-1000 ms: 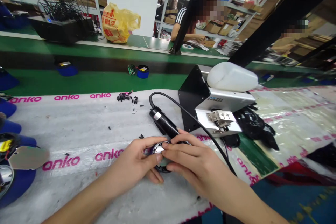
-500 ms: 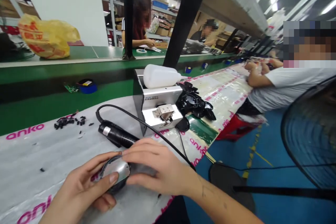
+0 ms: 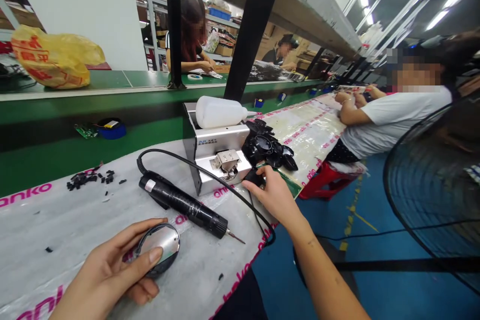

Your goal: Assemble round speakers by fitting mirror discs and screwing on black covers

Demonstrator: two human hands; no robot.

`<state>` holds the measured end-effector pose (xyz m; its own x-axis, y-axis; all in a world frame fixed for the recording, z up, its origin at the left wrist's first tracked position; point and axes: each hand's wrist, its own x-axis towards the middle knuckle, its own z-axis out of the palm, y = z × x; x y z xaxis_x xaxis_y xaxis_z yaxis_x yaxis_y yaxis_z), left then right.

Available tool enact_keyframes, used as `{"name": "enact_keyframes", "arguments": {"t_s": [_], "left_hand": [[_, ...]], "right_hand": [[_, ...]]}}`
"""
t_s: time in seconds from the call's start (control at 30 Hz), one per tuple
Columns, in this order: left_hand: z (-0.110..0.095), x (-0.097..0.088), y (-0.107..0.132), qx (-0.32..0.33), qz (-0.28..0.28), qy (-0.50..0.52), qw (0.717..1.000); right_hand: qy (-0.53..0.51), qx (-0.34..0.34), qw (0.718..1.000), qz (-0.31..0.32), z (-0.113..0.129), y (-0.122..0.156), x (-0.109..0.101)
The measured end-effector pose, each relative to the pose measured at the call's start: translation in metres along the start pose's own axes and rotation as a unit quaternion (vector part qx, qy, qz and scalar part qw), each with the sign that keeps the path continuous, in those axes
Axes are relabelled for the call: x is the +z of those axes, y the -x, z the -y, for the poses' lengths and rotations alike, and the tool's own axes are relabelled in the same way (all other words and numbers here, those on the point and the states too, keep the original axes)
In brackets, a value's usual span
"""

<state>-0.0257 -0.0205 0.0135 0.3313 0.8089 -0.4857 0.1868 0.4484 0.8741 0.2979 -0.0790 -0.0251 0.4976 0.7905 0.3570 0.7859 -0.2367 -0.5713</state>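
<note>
My left hand point(image 3: 108, 272) is closed around a round part with a shiny silver face and black rim point(image 3: 158, 246), held just above the white foam sheet point(image 3: 56, 220). My right hand point(image 3: 272, 195) reaches to the right and pinches a small black part point(image 3: 254, 177) at the edge of a pile of black plastic parts point(image 3: 268, 149). A black electric screwdriver point(image 3: 182, 204) with its cable lies on the sheet between my hands.
A metal fixture box point(image 3: 215, 157) with a white squeeze bottle point(image 3: 219, 111) on top stands behind the screwdriver. Small black screws point(image 3: 92, 178) lie scattered at the left. A green conveyor point(image 3: 75, 150) runs behind. A seated person in white point(image 3: 390, 117) works at right; a fan point(image 3: 435, 195) stands nearby.
My right hand has let go of the round part and moved right to the pile of black parts. The left hand still holds the round part. The view turned right.
</note>
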Motion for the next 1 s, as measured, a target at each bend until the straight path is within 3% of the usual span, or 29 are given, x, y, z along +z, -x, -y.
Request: {"name": "enact_keyframes", "arguments": {"t_s": [0.2,0.33,0.5,0.6,0.73,0.83,1.0], "left_hand": [[0.003,0.0,0.001,0.007,0.001,-0.003,1.0],[0.003,0.001,0.0,0.008,-0.006,-0.012,1.0],[0.005,0.002,-0.001,0.017,-0.004,0.012,1.0],[0.007,0.0,-0.001,0.022,0.024,0.026,0.999],[0.013,-0.006,-0.004,0.034,0.059,0.038,0.997],[0.019,-0.012,-0.006,0.034,0.069,0.024,0.997],[0.022,-0.016,-0.008,0.034,0.082,-0.001,0.996]], "right_hand": [[-0.043,-0.05,0.998,0.02,0.001,0.013,-0.014],[-0.14,-0.152,0.977,0.047,0.007,0.036,-0.029],[-0.257,-0.264,0.92,0.134,0.039,0.057,-0.04],[-0.222,-0.299,0.908,0.191,0.069,0.06,-0.043],[-0.089,-0.353,0.885,0.291,0.101,0.06,-0.034],[-0.015,-0.323,0.882,0.343,0.112,0.06,-0.02],[-0.089,-0.311,0.893,0.314,0.12,0.061,0.001]]}}
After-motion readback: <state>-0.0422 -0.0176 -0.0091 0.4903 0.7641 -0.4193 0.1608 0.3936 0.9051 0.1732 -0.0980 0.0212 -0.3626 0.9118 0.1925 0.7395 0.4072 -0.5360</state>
